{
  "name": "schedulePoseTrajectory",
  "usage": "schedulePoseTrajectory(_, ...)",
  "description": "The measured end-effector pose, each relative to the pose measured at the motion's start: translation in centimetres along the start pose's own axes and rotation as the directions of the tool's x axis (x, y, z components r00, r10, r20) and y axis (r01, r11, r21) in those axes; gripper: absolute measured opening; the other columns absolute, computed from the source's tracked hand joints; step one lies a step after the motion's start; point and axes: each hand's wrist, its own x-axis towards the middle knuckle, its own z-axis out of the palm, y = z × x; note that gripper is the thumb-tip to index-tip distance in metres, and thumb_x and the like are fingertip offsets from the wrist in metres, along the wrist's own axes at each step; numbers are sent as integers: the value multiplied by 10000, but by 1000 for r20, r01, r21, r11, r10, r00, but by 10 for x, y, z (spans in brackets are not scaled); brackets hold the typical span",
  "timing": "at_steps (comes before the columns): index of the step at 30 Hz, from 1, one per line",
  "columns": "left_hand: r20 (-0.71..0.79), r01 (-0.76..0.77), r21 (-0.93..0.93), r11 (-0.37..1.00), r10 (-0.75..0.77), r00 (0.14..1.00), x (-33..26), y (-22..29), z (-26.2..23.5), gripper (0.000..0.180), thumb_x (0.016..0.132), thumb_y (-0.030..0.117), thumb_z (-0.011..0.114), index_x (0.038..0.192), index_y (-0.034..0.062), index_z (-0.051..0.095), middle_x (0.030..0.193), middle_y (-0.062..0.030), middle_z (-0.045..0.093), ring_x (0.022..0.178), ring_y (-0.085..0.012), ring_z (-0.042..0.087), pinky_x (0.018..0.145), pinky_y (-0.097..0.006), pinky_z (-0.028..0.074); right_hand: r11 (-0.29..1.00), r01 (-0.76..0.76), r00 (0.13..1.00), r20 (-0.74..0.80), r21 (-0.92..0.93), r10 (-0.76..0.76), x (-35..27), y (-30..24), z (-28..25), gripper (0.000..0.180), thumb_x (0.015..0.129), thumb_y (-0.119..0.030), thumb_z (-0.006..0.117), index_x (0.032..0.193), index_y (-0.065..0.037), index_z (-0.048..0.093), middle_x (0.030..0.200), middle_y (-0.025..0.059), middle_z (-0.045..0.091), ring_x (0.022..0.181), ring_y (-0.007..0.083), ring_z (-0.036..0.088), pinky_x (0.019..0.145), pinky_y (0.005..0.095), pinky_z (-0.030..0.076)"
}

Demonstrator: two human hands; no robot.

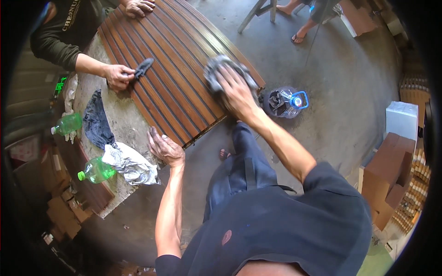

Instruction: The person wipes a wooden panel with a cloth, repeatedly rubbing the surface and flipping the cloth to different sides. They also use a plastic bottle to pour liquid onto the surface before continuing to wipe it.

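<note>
A brown slatted wood panel [170,69] with dark grooves lies on a worn worktable [124,124]. My right hand [237,89] presses a grey rag [216,69] onto the panel near its right edge; hand and rag are slightly blurred. At the panel's near left corner rests my left hand [165,147], fingers stretched out and smudged dark, holding nothing. Across the panel, a co-worker's hand [120,77] holds a dark cloth [144,67] against the slats. The co-worker's other hand [138,7] lies on the far end.
Left of the panel are a black cloth [96,119], a white crumpled cloth [131,163] and two green bottles [97,170]. A cut plastic jug [285,102] with dark rags stands on the floor to the right. Farther right are brown boxes [386,175]; another person's foot [298,37] shows beyond.
</note>
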Motion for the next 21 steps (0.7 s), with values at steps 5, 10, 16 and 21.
schedulePoseTrajectory(5, 35, -21, -20, 1000, 21, 999, 5, 11, 5, 430, 1053, 214, 362, 1400, -3, 494, 1406, -173, 545, 1339, -362, 469, 1101, -516, 320, 995, -86, 996, 7, 49, 86, -27, 9, -21, 580, 833, -56, 590, 1388, 77, 485, 1487, 280, 429, 1408, 432, 384, 1181, 496, 294)
schedulePoseTrajectory(10, 41, -25, -12, 1000, 26, 999, 5, 8, 7, 431, 1055, 226, 362, 1395, -3, 497, 1394, -195, 549, 1328, -368, 480, 1095, -508, 336, 991, -132, 988, -81, 28, 134, 44, 15, 11, 553, 806, 10, 533, 1349, 113, 504, 1448, 297, 461, 1396, 422, 397, 1190, 460, 310)
schedulePoseTrajectory(16, 23, 20, -16, 1000, -20, 1000, 3, 6, 3, 418, 1041, 217, 386, 1373, -2, 514, 1367, -205, 559, 1276, -379, 511, 1064, -505, 357, 974, -90, 994, -48, 207, 102, -42, 2, -12, 600, 797, 35, 578, 1389, 60, 481, 1491, 272, 420, 1408, 424, 379, 1190, 472, 303)
schedulePoseTrajectory(21, 28, 26, -17, 1000, -26, 999, 6, 11, 9, 419, 1023, 204, 415, 1374, 0, 517, 1355, -211, 565, 1255, -377, 526, 1053, -498, 365, 981, -76, 993, -74, 181, 90, 31, 20, 5, 526, 816, 11, 584, 1336, 56, 527, 1461, 267, 458, 1395, 422, 391, 1182, 468, 314)
